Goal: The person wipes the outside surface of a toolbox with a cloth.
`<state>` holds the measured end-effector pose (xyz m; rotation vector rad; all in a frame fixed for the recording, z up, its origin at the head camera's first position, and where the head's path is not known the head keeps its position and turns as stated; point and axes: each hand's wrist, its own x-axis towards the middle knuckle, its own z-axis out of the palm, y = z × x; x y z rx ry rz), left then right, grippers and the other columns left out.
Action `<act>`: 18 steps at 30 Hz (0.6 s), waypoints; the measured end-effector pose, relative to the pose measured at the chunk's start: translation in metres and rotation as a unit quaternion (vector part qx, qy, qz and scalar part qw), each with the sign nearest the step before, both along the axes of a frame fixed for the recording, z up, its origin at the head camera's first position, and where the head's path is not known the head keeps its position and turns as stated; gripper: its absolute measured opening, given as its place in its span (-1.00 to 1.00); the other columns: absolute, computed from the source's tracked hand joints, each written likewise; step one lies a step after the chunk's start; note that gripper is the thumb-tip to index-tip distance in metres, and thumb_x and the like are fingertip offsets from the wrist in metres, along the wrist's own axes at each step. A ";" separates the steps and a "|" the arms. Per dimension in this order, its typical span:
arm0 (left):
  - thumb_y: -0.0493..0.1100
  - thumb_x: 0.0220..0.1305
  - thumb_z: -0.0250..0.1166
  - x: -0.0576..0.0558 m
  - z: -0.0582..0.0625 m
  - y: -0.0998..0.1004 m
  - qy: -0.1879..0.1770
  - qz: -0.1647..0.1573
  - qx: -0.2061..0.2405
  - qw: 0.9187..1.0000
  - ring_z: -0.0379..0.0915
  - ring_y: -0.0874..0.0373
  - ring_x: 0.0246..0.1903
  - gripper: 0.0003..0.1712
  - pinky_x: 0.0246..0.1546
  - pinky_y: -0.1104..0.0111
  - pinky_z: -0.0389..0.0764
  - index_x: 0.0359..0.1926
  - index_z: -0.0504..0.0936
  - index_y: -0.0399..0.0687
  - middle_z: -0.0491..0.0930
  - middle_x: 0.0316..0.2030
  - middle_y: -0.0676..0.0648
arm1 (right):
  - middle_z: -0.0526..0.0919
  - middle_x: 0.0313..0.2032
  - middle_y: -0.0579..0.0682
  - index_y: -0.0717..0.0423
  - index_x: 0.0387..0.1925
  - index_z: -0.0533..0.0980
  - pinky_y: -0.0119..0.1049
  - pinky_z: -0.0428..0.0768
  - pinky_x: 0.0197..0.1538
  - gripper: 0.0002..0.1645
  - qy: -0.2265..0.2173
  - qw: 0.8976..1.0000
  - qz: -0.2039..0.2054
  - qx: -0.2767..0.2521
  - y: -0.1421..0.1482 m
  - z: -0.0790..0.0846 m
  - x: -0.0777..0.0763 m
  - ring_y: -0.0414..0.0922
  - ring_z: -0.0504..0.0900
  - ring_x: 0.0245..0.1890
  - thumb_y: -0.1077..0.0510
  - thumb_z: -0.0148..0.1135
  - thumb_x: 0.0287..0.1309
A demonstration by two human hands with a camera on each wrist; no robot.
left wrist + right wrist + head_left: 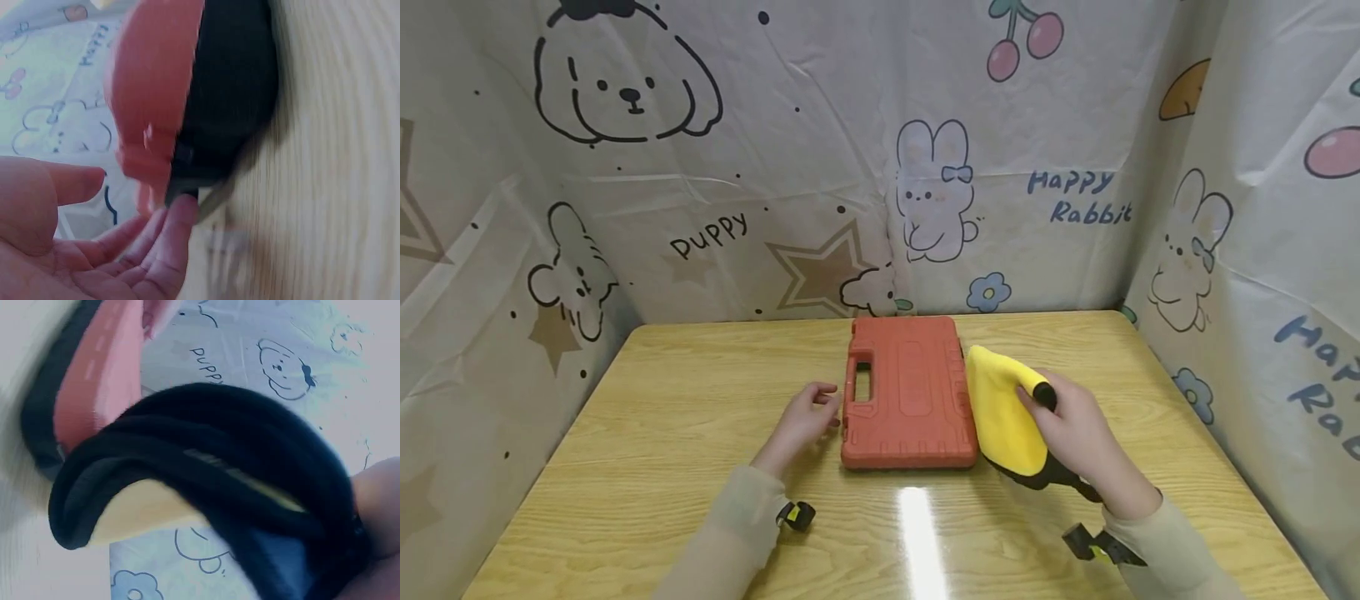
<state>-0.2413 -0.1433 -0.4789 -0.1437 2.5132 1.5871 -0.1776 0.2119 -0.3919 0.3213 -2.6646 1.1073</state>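
A red plastic carrying case (913, 392) with a black underside lies flat in the middle of the table, its handle cut-out towards my left hand (801, 421). That hand is beside the handle edge, thumb apart from the loosely bent fingers. In the left wrist view its fingertips (181, 209) reach the case's (156, 81) lower edge; whether they touch it I cannot tell. My right hand (1075, 425) grips a soft yellow cloth (1007, 412) with a black reverse, folded over and hanging just right of the case. In the right wrist view the cloth's black side (250, 437) faces the camera.
The wooden table (700, 367) extends on both sides of the case. White printed sheets (790, 125) hang behind and at both sides of it. A light reflection shows on the tabletop in front of the case.
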 end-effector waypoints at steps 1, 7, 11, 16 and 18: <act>-0.09 0.57 0.13 0.003 0.001 0.001 -0.004 -0.004 -0.006 1.000 0.70 -0.08 -0.14 -0.51 -0.28 0.26 0.66 0.33 0.44 -0.30 0.57 0.10 -0.32 | 0.74 -0.20 0.19 0.30 0.02 0.62 -0.34 0.60 -0.30 -0.74 -0.010 1.000 -0.008 -0.015 0.000 0.001 -0.003 -0.10 0.64 -0.33 0.22 0.21 0.44; -0.03 0.60 0.09 0.018 0.005 0.009 -0.011 -0.020 -0.027 0.999 0.66 -0.12 -0.04 -0.40 -0.16 0.17 0.66 0.40 0.31 -0.39 0.53 0.15 -0.34 | 0.69 -0.13 0.28 0.41 0.19 0.48 -0.39 0.65 -0.27 -0.50 -0.071 0.989 -0.035 -0.125 0.000 0.006 -0.020 -0.17 0.67 -0.29 0.03 0.07 0.56; 0.01 0.61 0.06 0.022 0.004 0.012 -0.006 -0.033 -0.046 0.998 0.57 -0.21 0.12 -0.33 0.11 0.00 0.61 0.42 0.26 -0.46 0.54 0.17 -0.39 | 0.61 -0.09 0.11 0.43 0.33 0.32 -0.42 0.68 -0.18 -0.35 -0.112 0.962 -0.034 -0.246 0.000 0.007 -0.031 -0.29 0.65 -0.23 -0.06 0.00 0.58; 0.03 0.61 0.06 0.025 0.003 0.015 -0.012 -0.037 -0.049 0.998 0.49 -0.25 0.20 -0.31 0.20 -0.07 0.56 0.43 0.24 -0.47 0.50 0.21 -0.41 | 0.46 0.08 -0.09 0.32 0.50 0.15 -0.49 0.61 0.04 -0.27 -0.131 0.915 -0.037 -0.379 -0.003 0.005 -0.041 -0.26 0.56 0.03 -0.08 -0.02 0.58; 0.03 0.60 0.06 0.026 0.003 0.016 -0.013 -0.035 -0.048 0.998 0.49 -0.26 0.20 -0.32 0.19 -0.07 0.56 0.41 0.25 -0.47 0.49 0.20 -0.41 | 0.42 0.14 -0.13 0.25 0.54 0.09 -0.52 0.57 0.11 -0.23 -0.132 0.902 -0.038 -0.410 -0.004 0.004 -0.044 -0.25 0.50 0.14 -0.11 -0.02 0.58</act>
